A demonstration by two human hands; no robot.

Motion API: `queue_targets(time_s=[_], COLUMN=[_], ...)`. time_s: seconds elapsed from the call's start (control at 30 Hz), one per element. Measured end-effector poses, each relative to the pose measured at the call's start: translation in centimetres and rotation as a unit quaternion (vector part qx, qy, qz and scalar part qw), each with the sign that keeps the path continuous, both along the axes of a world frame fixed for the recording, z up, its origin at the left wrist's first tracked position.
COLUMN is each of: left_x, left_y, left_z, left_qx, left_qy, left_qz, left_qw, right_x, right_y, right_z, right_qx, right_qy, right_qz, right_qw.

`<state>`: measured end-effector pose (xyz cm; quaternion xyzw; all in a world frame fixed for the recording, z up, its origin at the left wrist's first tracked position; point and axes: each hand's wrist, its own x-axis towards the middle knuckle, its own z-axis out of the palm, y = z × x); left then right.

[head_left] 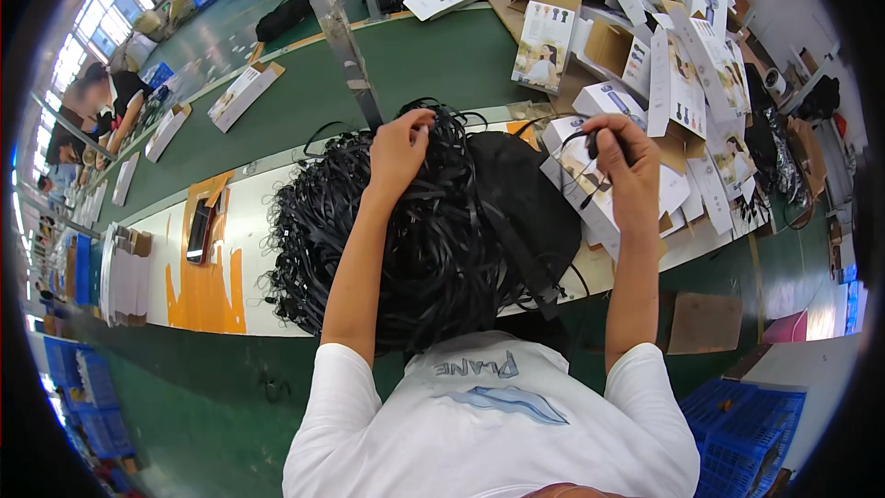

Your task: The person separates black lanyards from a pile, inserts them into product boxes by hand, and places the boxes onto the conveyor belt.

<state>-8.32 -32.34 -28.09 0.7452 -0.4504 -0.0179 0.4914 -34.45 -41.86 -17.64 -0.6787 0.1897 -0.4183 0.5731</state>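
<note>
Straps (429, 263) mostly remain heaped on the tabletop (255, 267); one strap (592, 143) is out, pinched in the curled right hand (627, 159) over boxes (548, 41). Left hand (399, 155), half-curled, touches the heap; its grip is unclear.

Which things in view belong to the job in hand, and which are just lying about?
Apparently in the job:
- pile of black straps, at the left hand
- dark looped item, in the right hand
- white boxes, probably

Seemingly lying about:
- phone
- blue crates
</note>
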Motion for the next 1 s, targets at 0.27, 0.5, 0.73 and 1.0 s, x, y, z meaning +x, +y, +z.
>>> queue_targets(time_s=[0.27,0.5,0.73,1.0], left_x=[-8.0,-15.0,-14.7,-14.8], left_y=[-1.0,0.2,3.7,5.6], left_z=[9.2,6.4,6.6,6.1], left_qx=[-0.135,-0.153,-0.172,-0.114], left_qy=[0.100,0.258,0.289,0.009], left_qz=[-0.362,-0.374,-0.372,-0.288], left_qw=[0.917,0.878,0.865,0.951], right_x=[2.6,1.9,-2.1,-2.4], right_y=[0.2,1.2,-1.8,3.3], right_z=[3.2,0.5,-3.0,-6.8], right_qx=[-0.070,0.237,0.384,0.083], right_qy=[-0.106,-0.239,-0.319,0.101], right_qz=[0.065,0.021,0.320,0.163], right_qw=[0.990,0.941,0.805,0.978])
